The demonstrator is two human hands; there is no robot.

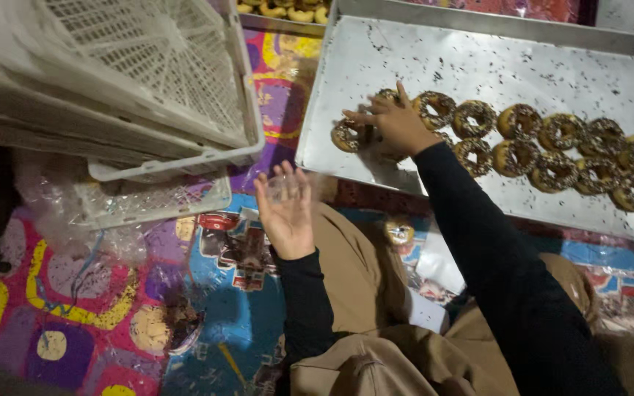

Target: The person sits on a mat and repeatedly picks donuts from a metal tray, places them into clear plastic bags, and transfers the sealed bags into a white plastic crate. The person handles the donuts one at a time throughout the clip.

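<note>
Hands: my right hand (398, 121) lies fingers-down on a sprinkled donut (348, 136) at the near-left corner of the metal tray (478, 62), closing around it though not yet lifted; my left hand (288, 213) is held open, palm up, just below that corner, with something thin and clear like a plastic wrapper (282, 187) resting in it. I cannot make out for certain what it is.

Mat: the bright patterned floor mat (75, 323) spreads out left of and below the tray, under everything.

Tray: mostly bare metal flecked with loose sprinkles; this is my landmark.

Crates: a stack of white lattice crates (133, 81) sits tilted, left of the tray.

Plastic: a crumpled clear bag (75, 220) lies under the crates, down-left of the tray.

Donut rows: two rows of chocolate-sprinkled donuts (552, 147) run from the tray's middle to its right edge.

Second batch: a few plain pale donuts (288, 11) show just beyond the tray's top-left corner.

Stray piece: one small wrapped donut (399, 233) lies on cloth just below the tray's near edge.

Progress: by my reading, most of the tray is already emptied; over a dozen donuts remain, and the one under my right hand is next in hand.
</note>
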